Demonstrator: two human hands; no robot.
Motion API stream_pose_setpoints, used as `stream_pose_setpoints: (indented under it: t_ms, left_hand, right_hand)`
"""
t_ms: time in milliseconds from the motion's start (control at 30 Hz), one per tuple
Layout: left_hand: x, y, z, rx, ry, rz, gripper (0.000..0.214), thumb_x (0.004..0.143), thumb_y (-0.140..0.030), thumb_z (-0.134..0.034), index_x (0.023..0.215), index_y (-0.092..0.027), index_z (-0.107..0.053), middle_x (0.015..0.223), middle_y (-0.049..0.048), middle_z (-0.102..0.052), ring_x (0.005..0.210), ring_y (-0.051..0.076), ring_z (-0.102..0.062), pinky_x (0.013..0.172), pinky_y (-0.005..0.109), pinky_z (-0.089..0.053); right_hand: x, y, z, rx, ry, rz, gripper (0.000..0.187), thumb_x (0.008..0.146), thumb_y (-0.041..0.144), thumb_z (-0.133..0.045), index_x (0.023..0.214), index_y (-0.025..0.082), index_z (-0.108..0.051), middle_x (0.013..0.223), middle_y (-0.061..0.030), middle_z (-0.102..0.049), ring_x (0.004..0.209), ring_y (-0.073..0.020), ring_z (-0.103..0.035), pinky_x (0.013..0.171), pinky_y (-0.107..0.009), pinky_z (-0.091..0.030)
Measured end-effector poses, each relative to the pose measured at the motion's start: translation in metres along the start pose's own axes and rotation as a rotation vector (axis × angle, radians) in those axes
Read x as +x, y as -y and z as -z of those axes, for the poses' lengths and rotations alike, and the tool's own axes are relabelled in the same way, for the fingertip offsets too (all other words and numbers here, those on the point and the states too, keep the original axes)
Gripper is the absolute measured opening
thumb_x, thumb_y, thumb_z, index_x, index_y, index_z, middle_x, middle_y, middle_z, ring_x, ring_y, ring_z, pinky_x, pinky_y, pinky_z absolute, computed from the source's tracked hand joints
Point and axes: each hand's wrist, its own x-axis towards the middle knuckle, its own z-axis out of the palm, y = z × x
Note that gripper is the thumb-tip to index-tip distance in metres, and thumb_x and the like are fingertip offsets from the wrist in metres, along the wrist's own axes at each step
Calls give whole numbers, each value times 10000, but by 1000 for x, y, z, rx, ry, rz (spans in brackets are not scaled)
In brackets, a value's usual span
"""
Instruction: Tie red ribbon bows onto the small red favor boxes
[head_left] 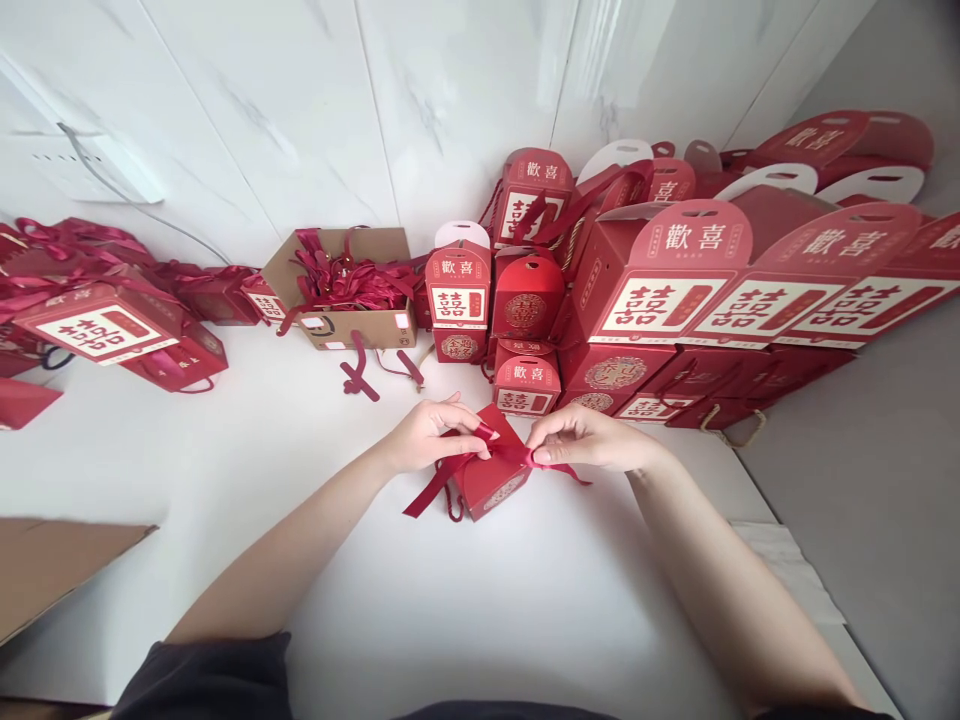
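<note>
A small red gift box (480, 492) with a gold round emblem stands on the white table in front of me. Across its top runs a red ribbon (433, 486), its tails hanging to both sides. My left hand (442, 436) pinches the ribbon over the left part of the box. On the right, my right hand (574, 440) has thumb and forefinger closed on the ribbon close to its knot. A dark red cord handle (454, 505) hangs down the box's left side. The fingers hide part of the box top.
Behind stands a cardboard box (360, 328) of red ribbons, with loose ribbon pieces (361, 372) before it. Stacked red boxes (660, 300) fill the back right. Ribboned boxes (105, 325) lie at left. A cardboard flap (67, 565) juts in at lower left.
</note>
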Motion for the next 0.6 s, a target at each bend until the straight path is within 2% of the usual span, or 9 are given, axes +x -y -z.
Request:
stream_pose_setpoints:
  t_ms: [100, 300, 433, 600]
  left_hand:
    - [0, 0, 1, 13, 13, -41, 231, 823, -394, -673, 786, -179, -750, 867, 50, -761, 914, 167, -665, 1201, 465, -76]
    - [1, 2, 1, 29, 18, -86, 183, 809, -368, -697, 784, -196, -754, 740, 41, -747, 982, 181, -645, 1200, 471, -61]
    - [3, 4, -1, -15, 39, -49, 200, 745, -377, -759, 803, -186, -769, 837, 52, -750, 982, 181, -643, 1206, 463, -61]
    - [4, 3, -2, -34, 29, -34, 240, 702, -377, -793, 836, -180, -770, 881, 52, -749, 946, 181, -657, 1213, 451, -62]
  right_hand:
    - [1, -5, 1, 58, 10, 1, 266, 812, 389, -693, 849, 126, -707, 730, -21, -646, 685, -124, -568, 674, -259, -447]
    - [2, -13, 5, 83, 72, 2, 226, 799, 342, -720, 811, 116, -714, 677, -11, -638, 625, -102, -554, 613, -234, -440]
    - [9, -14, -5, 129, -48, 97, 213, 799, 338, -724, 803, 125, -730, 686, -17, -658, 627, -106, -563, 622, -241, -459]
    - [18, -11, -28, 104, -212, 178, 223, 846, 323, -681, 1001, 173, -736, 817, -37, -709, 738, -133, -617, 695, -261, -489]
